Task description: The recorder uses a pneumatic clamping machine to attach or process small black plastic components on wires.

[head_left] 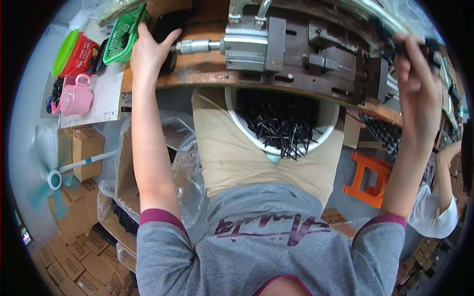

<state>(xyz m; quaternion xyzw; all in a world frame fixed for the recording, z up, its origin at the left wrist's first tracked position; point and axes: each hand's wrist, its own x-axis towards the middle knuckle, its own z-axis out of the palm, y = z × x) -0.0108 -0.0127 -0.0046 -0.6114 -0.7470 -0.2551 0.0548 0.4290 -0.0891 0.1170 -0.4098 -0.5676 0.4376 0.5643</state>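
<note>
My left hand (149, 51) is at the upper left, its thumb spread away from its stretched fingers. It lies against the side of a green plastic basket (120, 40) with black pieces in it; a dark object (170, 25) is beside the thumb. At the far right, my right hand (418, 81) is raised by the end of a metal clamping fixture (316, 54), its fingers closed around black plastic parts (399, 48) whose exact shape is blurred. In my lap sits a white tub (251, 139) heaped with thin black plastic pieces (279, 116).
A pneumatic cylinder (245, 52) is mounted on the wooden bench (197, 76). A red tub (85, 55) and a pink cup (77, 96) stand left. Around the floor are cardboard boxes (88, 153), a fan (54, 179) and an orange stool (365, 180). Another person's arm (447, 170) is at right.
</note>
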